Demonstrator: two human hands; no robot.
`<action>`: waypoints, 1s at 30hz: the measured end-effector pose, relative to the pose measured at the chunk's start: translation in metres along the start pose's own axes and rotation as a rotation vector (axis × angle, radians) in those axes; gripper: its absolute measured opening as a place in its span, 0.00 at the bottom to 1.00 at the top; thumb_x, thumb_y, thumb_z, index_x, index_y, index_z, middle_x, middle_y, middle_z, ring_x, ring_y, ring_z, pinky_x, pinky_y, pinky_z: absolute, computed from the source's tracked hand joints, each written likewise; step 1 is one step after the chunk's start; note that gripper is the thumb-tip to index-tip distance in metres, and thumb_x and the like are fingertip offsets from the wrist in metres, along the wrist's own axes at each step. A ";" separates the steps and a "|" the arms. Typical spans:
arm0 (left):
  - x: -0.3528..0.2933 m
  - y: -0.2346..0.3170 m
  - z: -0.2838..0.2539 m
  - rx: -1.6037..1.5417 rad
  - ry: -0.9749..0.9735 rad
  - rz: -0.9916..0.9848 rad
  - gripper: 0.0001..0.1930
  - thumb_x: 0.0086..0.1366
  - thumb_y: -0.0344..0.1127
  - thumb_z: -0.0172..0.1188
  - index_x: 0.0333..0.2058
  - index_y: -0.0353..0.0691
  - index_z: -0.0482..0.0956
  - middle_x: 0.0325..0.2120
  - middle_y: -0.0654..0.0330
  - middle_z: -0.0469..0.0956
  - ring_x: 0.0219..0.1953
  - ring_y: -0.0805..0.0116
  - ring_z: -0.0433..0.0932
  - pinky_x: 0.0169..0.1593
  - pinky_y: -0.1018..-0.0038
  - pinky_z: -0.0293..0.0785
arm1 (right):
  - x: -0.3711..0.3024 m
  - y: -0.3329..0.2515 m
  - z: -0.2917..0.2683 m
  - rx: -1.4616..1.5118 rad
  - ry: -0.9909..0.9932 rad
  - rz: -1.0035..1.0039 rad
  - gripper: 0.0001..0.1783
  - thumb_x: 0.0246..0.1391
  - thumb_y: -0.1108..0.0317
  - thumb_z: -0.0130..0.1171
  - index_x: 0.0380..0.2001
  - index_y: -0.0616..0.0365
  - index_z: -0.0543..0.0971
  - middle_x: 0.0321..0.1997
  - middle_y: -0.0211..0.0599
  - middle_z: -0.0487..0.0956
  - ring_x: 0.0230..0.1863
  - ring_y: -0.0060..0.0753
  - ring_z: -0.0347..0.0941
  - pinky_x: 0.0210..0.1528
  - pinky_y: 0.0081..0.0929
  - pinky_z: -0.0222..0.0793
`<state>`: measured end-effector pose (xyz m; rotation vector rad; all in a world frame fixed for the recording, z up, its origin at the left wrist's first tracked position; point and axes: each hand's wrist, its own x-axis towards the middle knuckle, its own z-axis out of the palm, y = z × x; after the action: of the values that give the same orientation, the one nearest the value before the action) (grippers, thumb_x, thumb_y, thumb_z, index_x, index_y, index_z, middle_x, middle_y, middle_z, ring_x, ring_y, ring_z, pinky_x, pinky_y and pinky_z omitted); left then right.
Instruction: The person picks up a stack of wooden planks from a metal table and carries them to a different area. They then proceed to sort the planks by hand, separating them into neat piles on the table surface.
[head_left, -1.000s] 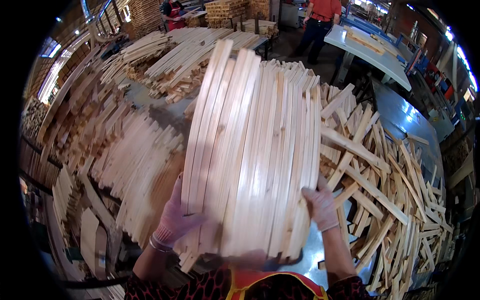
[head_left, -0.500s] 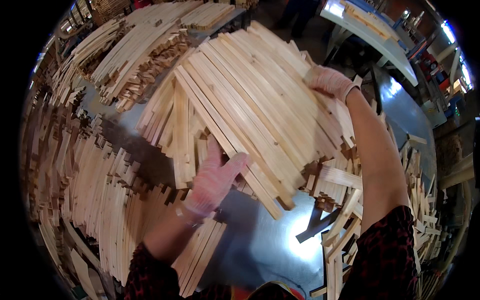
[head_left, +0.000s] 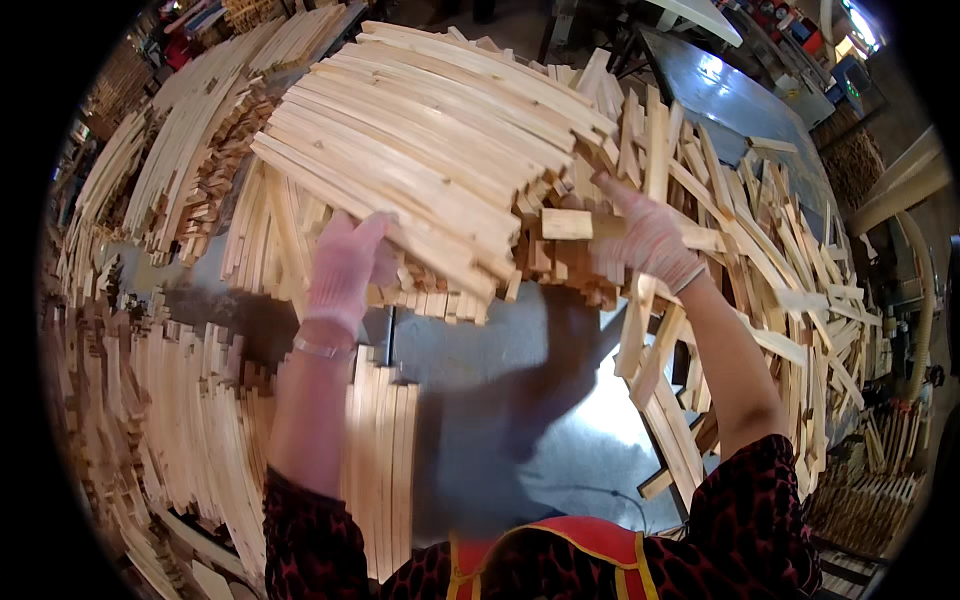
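Wooden strips [head_left: 420,150] lie side by side in a broad layer atop a pile, toward the far side of the metal table [head_left: 480,370]. The step in hand seems to be squaring that layer; the next move probably calls for pushing uneven ends level. Left hand [head_left: 345,265] fingers, loosely unfolded, are at its near left edge, strips just beyond them. The right hand [head_left: 645,240] is beside the right ends, forefinger extended; whether it grips the jutting block [head_left: 567,224], I cannot tell.

A grey metal tabletop [head_left: 490,390] gleams in the foreground; dark floor [head_left: 515,25] shows beyond; a white table [head_left: 705,14] stands farther off; bright light [head_left: 862,24] glares upper right.
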<state>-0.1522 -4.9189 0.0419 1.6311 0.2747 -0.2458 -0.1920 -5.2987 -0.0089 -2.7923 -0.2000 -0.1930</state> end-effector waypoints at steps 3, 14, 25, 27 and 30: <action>0.016 -0.016 0.012 0.055 0.023 -0.002 0.11 0.68 0.35 0.62 0.45 0.36 0.77 0.28 0.60 0.79 0.24 0.71 0.74 0.28 0.74 0.73 | -0.035 -0.012 -0.007 -0.305 -0.288 0.001 0.36 0.54 0.53 0.67 0.66 0.43 0.74 0.56 0.43 0.82 0.62 0.48 0.76 0.70 0.42 0.63; -0.203 -0.179 0.073 0.351 -0.364 0.342 0.32 0.66 0.38 0.66 0.66 0.33 0.68 0.46 0.52 0.81 0.51 0.60 0.82 0.60 0.67 0.75 | -0.287 -0.087 0.039 0.010 -0.081 -0.526 0.17 0.53 0.62 0.59 0.47 0.43 0.83 0.51 0.35 0.80 0.60 0.39 0.73 0.74 0.44 0.59; -0.371 -0.272 0.196 -0.093 -0.618 -0.124 0.25 0.64 0.38 0.64 0.58 0.35 0.73 0.39 0.59 0.80 0.42 0.74 0.78 0.44 0.74 0.76 | -0.418 -0.051 0.038 0.571 -0.015 -0.232 0.17 0.50 0.66 0.64 0.46 0.46 0.85 0.57 0.39 0.80 0.62 0.45 0.74 0.70 0.45 0.65; -0.370 -0.272 0.182 -0.109 -0.567 -0.223 0.21 0.64 0.37 0.64 0.54 0.35 0.76 0.37 0.59 0.80 0.42 0.73 0.79 0.44 0.73 0.76 | -0.412 -0.060 0.012 0.778 -0.158 0.092 0.16 0.50 0.68 0.64 0.45 0.50 0.85 0.55 0.41 0.82 0.59 0.42 0.77 0.67 0.40 0.70; -0.394 -0.255 0.143 0.128 -0.551 -0.342 0.20 0.65 0.38 0.64 0.53 0.36 0.78 0.35 0.59 0.80 0.41 0.69 0.80 0.46 0.71 0.77 | -0.396 0.024 0.058 1.125 0.206 0.479 0.12 0.59 0.63 0.63 0.44 0.56 0.83 0.39 0.37 0.81 0.42 0.31 0.77 0.49 0.29 0.74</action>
<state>-0.6066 -5.0556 -0.0832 1.5673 0.1127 -0.9706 -0.5699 -5.3472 -0.1328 -1.6190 0.3225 -0.1701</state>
